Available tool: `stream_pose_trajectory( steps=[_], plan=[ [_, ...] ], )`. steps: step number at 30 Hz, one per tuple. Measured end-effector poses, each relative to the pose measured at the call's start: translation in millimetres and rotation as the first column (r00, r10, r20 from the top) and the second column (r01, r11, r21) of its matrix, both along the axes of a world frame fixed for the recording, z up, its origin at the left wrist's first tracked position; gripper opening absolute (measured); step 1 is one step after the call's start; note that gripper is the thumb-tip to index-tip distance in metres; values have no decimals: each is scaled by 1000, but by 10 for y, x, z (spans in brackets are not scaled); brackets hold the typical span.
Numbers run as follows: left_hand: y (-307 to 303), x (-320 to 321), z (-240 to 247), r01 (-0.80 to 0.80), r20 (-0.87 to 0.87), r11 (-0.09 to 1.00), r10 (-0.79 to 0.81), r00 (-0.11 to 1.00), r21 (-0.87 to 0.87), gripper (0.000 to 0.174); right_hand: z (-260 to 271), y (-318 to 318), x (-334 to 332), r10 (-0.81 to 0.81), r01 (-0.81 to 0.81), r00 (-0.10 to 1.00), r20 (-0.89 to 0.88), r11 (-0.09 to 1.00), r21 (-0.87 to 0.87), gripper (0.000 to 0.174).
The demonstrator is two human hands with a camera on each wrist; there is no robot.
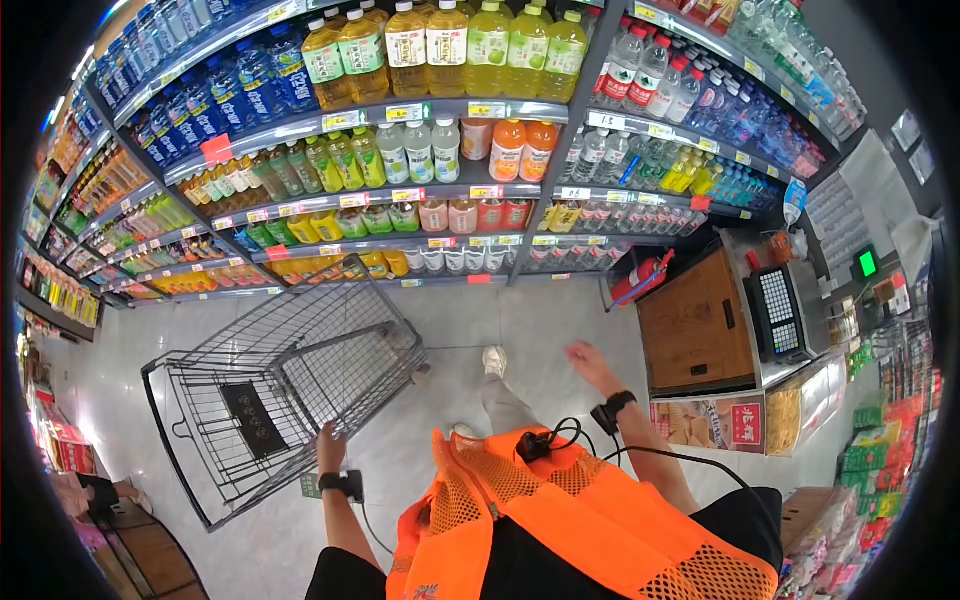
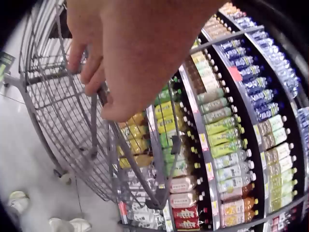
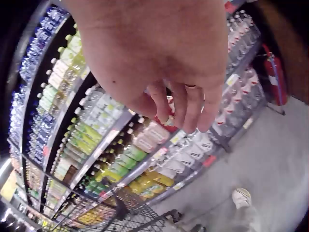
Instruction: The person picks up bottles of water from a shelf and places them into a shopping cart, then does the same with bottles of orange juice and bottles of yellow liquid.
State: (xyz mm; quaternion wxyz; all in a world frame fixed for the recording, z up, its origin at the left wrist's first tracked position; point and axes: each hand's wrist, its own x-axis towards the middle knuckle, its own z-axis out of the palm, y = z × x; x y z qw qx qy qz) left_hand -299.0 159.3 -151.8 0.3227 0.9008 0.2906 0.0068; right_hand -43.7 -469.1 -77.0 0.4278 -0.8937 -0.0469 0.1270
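Note:
A grey wire shopping cart (image 1: pixel 254 420) stands at the left of the head view, its basket holding nothing visible. My left hand (image 1: pixel 330 446) grips the cart's near side rim. In the left wrist view, the fingers and thumb of that hand (image 2: pixel 137 55) curl round the metal bar of the cart (image 2: pixel 133 162). My right hand (image 1: pixel 594 367) hangs in the air right of my legs, away from the cart. Its fingers are loosely bent in the right wrist view, and the hand (image 3: pixel 159 63) holds nothing that I can see.
Shelves of bottled drinks (image 1: pixel 407 164) run across the front. Toward the right are a red fire extinguisher (image 1: pixel 641 278), a wooden cabinet (image 1: pixel 690 325) and a keypad scale (image 1: pixel 780 310). Grey floor (image 1: pixel 450 318) shows between cart and cabinet. Another person's arm (image 1: pixel 95 484) appears at lower left.

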Motion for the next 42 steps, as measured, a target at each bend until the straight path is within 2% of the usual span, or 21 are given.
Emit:
stream_pose_trajectory(
  steps=[1, 2, 3, 5, 6, 7, 8, 9, 12, 13, 16, 19, 22, 23, 26, 27, 29, 33, 35, 38, 42],
  plan=[
    [-294, 319, 427, -53, -176, 993, 34, 984, -106, 41, 73, 157, 254, 26, -28, 1000, 16, 994, 101, 25],
    [-381, 497, 391, -50, -179, 999, 48, 983, -7, 41, 146, 307, 520, 50, -56, 998, 35, 978, 201, 24],
    [-451, 672, 340, -47, -179, 995, 63, 982, 92, 40, 427, 505, 756, 92, -99, 995, 49, 983, 155, 24],
    [-581, 966, 262, 101, -49, 974, -93, 994, 203, 40, 658, 793, 1344, 168, -188, 974, 154, 974, 128, 29],
    [-648, 1072, 242, 127, -75, 974, -115, 991, 189, 41, 616, 897, 1637, 196, -235, 950, 242, 961, 145, 34],
    [-702, 1200, 230, 150, -99, 973, -134, 986, 177, 42, 799, 1042, 1875, 190, -222, 971, 146, 943, 248, 38],
    [-577, 1219, -192, 82, -106, 996, -84, 991, -23, 46, 1005, 1185, 2110, 191, -197, 980, 53, 916, 348, 41],
    [-594, 1301, -154, -3, -262, 981, -49, 964, -195, 50, 1039, 1285, 2340, 172, -193, 981, 89, 920, 341, 43],
    [-827, 1340, -76, 119, -379, 992, -94, 921, 44, 54, 1196, 1507, 3072, 99, -155, 978, 184, 936, 318, 50],
    [-952, 1331, 49, 133, -309, 972, -69, 949, 193, 40, 1316, 1553, 3260, 60, -119, 979, 193, 943, 312, 55],
    [-950, 1281, -38, 53, -276, 987, -9, 961, 152, 37, 1432, 1659, 3922, -60, -21, 988, 145, 864, 502, 62],
    [-1011, 1255, -45, 6, -217, 987, 29, 976, 160, 34, 1376, 1834, 4495, -204, 107, 977, 68, 733, 671, 47],
    [-1068, 1275, -26, -43, -248, 994, 68, 966, 102, 29, 1518, 1957, 4736, -101, 191, 978, -182, 783, 592, 25],
    [-1053, 1303, 30, -64, -197, 995, 79, 977, 79, 28, 1455, 2005, 4830, -165, 216, 976, -139, 790, 574, 23],
    [-1105, 1338, 206, -142, -60, 989, 139, 988, -42, 22, 1245, 1997, 4919, -255, 199, 966, 43, 837, 511, 22],
    [-1091, 1377, 285, -181, -16, 978, 180, 984, -102, 18, 1201, 2004, 4902, -283, 169, 911, 299, 920, 355, 23],
    [-1137, 1578, 661, -240, -57, 933, 234, 971, -269, 15, 1376, 2002, 4595, -164, 225, 650, 742, 974, 17, 25],
    [-1042, 1885, 757, -82, 77, 919, 121, 990, -387, 14, 1329, 1973, 3941, -87, 33, 775, 626, 995, 97, 33],
    [-1181, 2390, 1384, -95, 46, 893, 128, 991, -440, 16, 1395, 2034, 3790, -38, -41, 749, 661, 994, 103, 30],
    [-1360, 3100, 1949, 173, 257, 938, -96, 962, -300, 19, 1827, 2158, 3537, 114, -186, 732, 672, 982, 36, 28],
    [-1851, 3863, 2759, 326, 401, 940, -259, 878, -106, 61, 2499, 2350, 3062, 439, -505, 590, 677, 856, -115, 31]
  ],
)
